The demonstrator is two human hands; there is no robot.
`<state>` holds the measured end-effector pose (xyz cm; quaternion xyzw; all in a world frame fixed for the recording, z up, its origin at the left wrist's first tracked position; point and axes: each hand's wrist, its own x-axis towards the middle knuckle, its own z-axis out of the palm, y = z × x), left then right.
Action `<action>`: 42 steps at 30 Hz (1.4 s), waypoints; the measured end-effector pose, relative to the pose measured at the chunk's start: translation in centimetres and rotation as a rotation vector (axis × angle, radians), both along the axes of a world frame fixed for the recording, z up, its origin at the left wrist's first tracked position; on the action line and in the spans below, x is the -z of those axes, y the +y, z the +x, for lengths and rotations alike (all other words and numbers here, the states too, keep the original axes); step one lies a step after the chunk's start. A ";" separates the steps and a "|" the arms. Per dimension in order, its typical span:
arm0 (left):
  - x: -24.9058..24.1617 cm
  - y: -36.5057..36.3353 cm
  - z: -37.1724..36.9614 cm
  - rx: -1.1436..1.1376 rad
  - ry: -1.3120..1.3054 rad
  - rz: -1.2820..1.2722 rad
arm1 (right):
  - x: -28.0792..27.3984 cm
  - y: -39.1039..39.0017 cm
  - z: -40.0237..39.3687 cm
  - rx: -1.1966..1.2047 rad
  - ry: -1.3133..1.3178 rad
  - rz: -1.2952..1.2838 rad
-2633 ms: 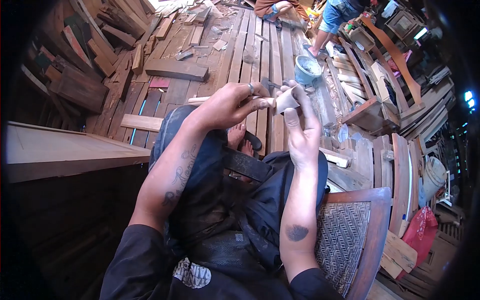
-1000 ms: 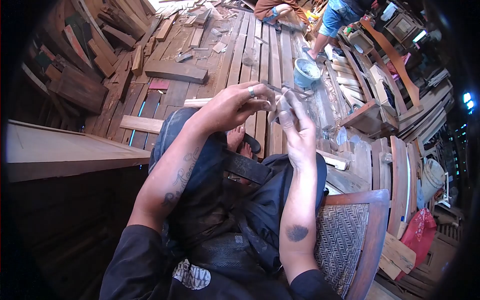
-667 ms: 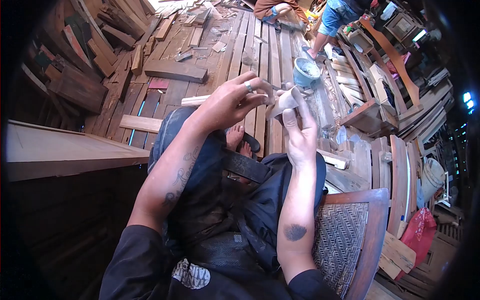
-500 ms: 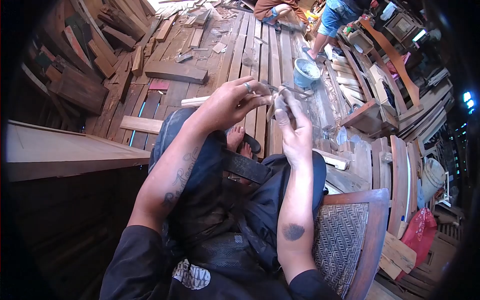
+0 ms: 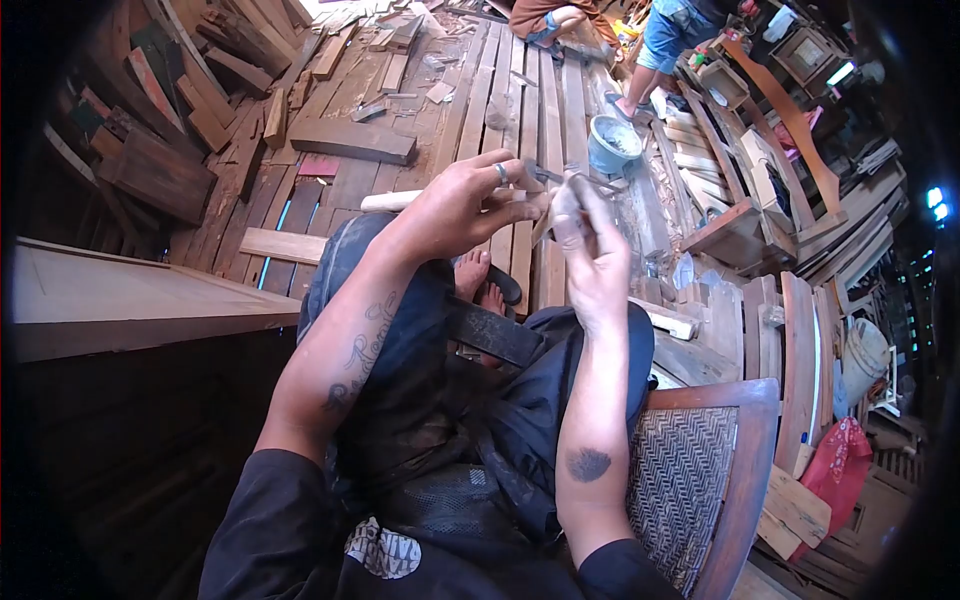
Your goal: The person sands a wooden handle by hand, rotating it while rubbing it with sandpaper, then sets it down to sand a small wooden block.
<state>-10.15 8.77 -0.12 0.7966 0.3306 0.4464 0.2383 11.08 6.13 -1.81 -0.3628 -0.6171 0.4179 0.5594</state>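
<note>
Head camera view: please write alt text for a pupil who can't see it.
A seated person's left hand grips a slim, pale wooden stick, while the right hand pinches a small, thin, brownish piece near the stick's tip. Beyond them, a round light-blue bucket stands on a brown wooden plank floor, near another person's legs.

- Fisheye distortion bowed the edges, with black corners.
- Brightness washed out the floor (image 5: 490, 80) toward the top left.
- Blue-white glare burned at right.
- Shadow swallowed the lower left.
</note>
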 end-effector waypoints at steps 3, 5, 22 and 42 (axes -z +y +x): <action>0.1 -0.1 -0.1 0.012 0.001 0.021 | -0.6 -0.2 -0.1 -0.065 0.119 -0.038; 0.0 0.1 -0.2 0.028 0.012 0.025 | 0.1 0.2 0.0 -0.029 -0.004 -0.055; 0.0 0.1 -0.1 0.012 -0.012 -0.042 | 0.5 0.2 0.2 0.010 -0.173 0.072; -0.1 -0.1 0.0 0.051 -0.051 -0.029 | -0.8 -0.4 -0.2 -0.129 0.228 -0.094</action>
